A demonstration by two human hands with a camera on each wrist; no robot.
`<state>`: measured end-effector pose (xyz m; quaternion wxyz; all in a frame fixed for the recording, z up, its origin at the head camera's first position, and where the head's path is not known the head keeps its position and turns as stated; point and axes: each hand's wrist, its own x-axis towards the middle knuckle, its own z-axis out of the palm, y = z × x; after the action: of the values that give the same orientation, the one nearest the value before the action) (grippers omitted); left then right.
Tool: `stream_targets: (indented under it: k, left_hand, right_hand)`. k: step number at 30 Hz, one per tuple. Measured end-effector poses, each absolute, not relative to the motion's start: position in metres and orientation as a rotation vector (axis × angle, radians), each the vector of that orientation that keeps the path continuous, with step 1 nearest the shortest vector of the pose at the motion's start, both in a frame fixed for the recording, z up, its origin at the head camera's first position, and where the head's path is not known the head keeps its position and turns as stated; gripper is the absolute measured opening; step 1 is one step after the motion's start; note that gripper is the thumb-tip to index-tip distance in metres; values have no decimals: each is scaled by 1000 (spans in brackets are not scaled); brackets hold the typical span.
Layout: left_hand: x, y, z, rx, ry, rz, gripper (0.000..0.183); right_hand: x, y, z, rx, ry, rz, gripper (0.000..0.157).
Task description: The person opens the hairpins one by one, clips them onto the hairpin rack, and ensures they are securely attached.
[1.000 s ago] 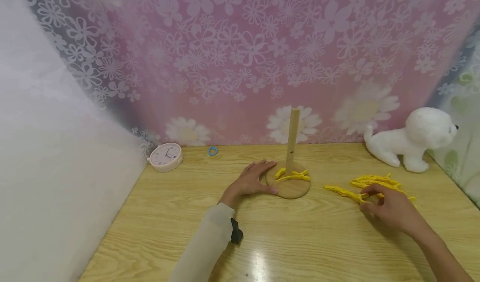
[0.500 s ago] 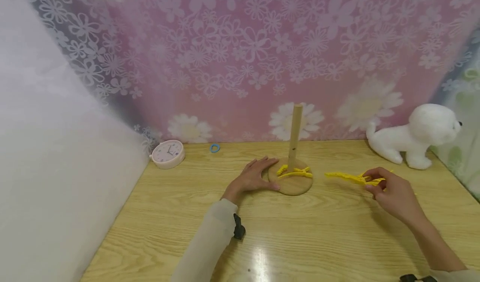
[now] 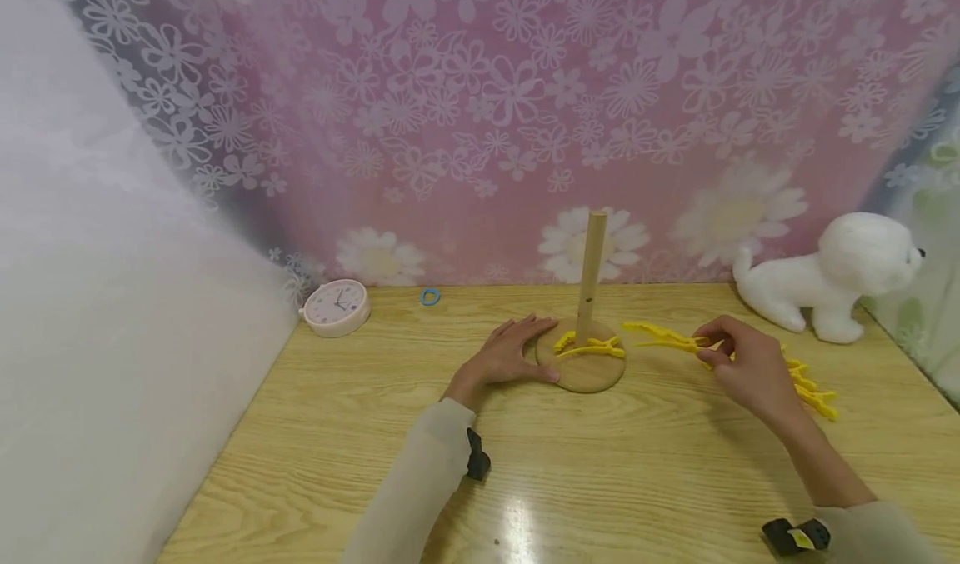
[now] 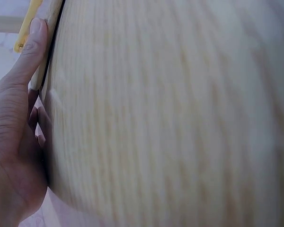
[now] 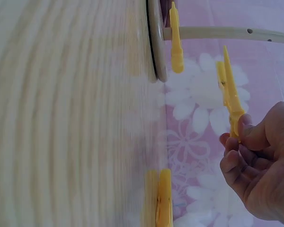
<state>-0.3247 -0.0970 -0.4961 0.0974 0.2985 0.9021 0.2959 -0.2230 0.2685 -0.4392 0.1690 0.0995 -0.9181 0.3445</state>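
I pinch a slender yellow plastic clip (image 3: 663, 339) by its tail between the thumb and fingers of my right hand (image 3: 746, 368). It points leftward, tapering toward its tip, and its two long jaws stand slightly apart. The tip is near the right edge of a round pale wooden base (image 3: 588, 376), from whose top rises an upright wooden rod (image 3: 592, 272). My left hand (image 3: 506, 354) spreads wide, thumb and fingers apart, against the base's left edge. A second yellow clip (image 3: 596, 349) lies on the base by the rod's foot, one jaw passing in front.

From my right wrist I see the held clip raised off the wood-grain counter (image 3: 637, 472), and dark holes in the rod; from my left, my thumb resting at the base's rim. Only from my head do the pale pink round clock (image 3: 336, 307) near the counter's back left corner, the small blue ring (image 3: 423, 299) by the back edge and the white plush dog (image 3: 862, 256) at the back right corner show, all well apart from my hands. More yellow clips (image 3: 813, 391) lie on the counter just beyond my right hand, toward the right edge.
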Motion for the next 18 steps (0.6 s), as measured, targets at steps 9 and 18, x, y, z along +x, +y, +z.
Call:
stream_targets:
  k: [9, 18]
  left_hand:
    - [-325, -99, -494, 879, 2665, 879, 97]
    - [-325, -98, -497, 904, 2673, 884, 97]
  right_hand:
    - [-243, 233, -443, 236, -2534, 1040, 9]
    - [-258, 208, -454, 242, -2529, 1103, 16]
